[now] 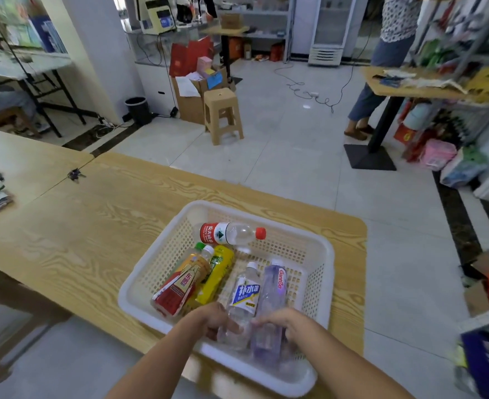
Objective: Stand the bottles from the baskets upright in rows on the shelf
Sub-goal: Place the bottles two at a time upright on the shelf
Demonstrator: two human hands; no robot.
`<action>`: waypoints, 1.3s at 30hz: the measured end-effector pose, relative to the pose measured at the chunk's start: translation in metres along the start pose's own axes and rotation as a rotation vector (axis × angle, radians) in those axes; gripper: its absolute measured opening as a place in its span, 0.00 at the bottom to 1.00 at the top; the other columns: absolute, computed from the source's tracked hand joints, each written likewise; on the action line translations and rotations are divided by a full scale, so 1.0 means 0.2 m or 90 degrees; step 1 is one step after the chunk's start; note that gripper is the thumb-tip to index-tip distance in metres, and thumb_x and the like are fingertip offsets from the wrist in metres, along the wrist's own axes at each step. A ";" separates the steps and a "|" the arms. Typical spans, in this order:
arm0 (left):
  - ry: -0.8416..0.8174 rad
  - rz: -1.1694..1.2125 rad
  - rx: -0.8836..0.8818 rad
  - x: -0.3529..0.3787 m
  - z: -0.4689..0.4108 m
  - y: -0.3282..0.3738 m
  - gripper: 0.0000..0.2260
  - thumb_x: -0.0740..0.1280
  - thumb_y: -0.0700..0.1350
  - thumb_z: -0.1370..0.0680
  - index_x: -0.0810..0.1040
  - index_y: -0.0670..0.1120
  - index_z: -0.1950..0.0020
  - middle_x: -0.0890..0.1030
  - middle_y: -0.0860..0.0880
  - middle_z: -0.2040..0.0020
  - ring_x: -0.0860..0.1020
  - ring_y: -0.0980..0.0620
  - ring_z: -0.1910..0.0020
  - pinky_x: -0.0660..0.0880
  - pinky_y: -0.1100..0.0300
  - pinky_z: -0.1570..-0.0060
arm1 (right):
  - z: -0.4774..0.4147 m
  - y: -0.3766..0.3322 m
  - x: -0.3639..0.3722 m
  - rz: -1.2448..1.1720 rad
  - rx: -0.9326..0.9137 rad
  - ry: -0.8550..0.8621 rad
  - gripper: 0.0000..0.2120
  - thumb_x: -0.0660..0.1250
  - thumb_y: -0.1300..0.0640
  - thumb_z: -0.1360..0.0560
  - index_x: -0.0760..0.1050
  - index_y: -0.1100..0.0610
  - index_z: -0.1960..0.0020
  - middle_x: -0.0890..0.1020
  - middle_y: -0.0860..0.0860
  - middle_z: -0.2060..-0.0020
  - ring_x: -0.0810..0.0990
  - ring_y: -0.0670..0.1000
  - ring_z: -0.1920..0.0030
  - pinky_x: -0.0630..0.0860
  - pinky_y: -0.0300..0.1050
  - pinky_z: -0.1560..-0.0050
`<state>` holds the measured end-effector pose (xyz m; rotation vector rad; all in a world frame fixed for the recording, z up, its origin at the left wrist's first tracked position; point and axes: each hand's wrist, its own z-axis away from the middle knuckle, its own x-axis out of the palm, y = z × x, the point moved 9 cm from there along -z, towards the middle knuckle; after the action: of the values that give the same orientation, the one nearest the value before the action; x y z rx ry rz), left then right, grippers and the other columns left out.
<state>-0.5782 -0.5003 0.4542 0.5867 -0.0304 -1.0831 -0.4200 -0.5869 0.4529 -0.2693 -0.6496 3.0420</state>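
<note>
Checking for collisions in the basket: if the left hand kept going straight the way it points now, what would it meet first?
The left hand points right, already at the clear white-labelled bottle. Just beyond lies the purple bottle under the right hand. Whether it grips is unclear.

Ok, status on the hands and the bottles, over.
Left hand on clear bottle, right hand on purple bottle. Five bottles lying in white basket. Nothing in the way.
</note>
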 end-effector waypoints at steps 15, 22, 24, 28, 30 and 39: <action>-0.004 0.287 0.261 0.16 0.24 0.47 0.40 0.81 0.42 0.45 0.71 0.42 0.36 0.82 0.43 0.45 0.82 0.47 0.49 0.80 0.56 0.56 | 0.40 -0.14 -0.39 -0.304 -0.253 -0.028 0.18 0.77 0.66 0.36 0.78 0.62 0.48 0.84 0.56 0.64 0.83 0.54 0.65 0.81 0.49 0.62; -0.076 0.183 0.391 0.63 0.43 1.00 0.35 0.78 0.39 0.43 0.72 0.41 0.37 0.82 0.43 0.50 0.82 0.52 0.56 0.78 0.62 0.60 | 0.74 0.13 -1.00 -0.398 -0.444 0.183 0.27 0.79 0.68 0.38 0.68 0.62 0.46 0.81 0.56 0.55 0.82 0.44 0.65 0.78 0.36 0.67; -0.112 0.166 0.415 0.85 0.48 1.15 0.36 0.79 0.39 0.44 0.72 0.42 0.37 0.82 0.43 0.50 0.82 0.53 0.57 0.76 0.64 0.63 | 0.86 0.30 -1.19 -0.414 -0.457 0.247 0.24 0.75 0.73 0.36 0.64 0.57 0.52 0.78 0.57 0.55 0.79 0.40 0.71 0.72 0.32 0.74; -0.186 0.114 0.448 1.34 0.54 1.40 0.41 0.80 0.43 0.48 0.73 0.42 0.37 0.82 0.42 0.46 0.80 0.49 0.51 0.75 0.56 0.52 | 1.05 0.73 -1.54 -0.459 -0.471 0.377 0.26 0.75 0.74 0.37 0.62 0.56 0.54 0.77 0.54 0.56 0.78 0.43 0.66 0.72 0.31 0.71; -0.224 0.071 0.464 1.62 0.59 1.50 0.40 0.80 0.44 0.49 0.73 0.43 0.38 0.83 0.43 0.47 0.80 0.49 0.52 0.75 0.55 0.51 | 1.15 0.98 -1.68 -0.482 -0.456 0.432 0.27 0.76 0.72 0.37 0.63 0.58 0.50 0.77 0.53 0.54 0.78 0.44 0.61 0.73 0.32 0.67; -0.401 -0.076 0.513 2.77 0.84 1.70 0.38 0.79 0.41 0.49 0.73 0.43 0.40 0.82 0.39 0.44 0.81 0.46 0.49 0.78 0.51 0.47 | 1.55 2.06 -2.04 -0.673 -0.401 0.713 0.34 0.78 0.72 0.39 0.63 0.60 0.42 0.78 0.54 0.47 0.78 0.52 0.49 0.74 0.48 0.45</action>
<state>-0.0814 -0.9241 0.6121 0.9429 -1.0290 -1.3278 -0.0637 -1.1104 0.6318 -1.0629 -1.0647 1.3067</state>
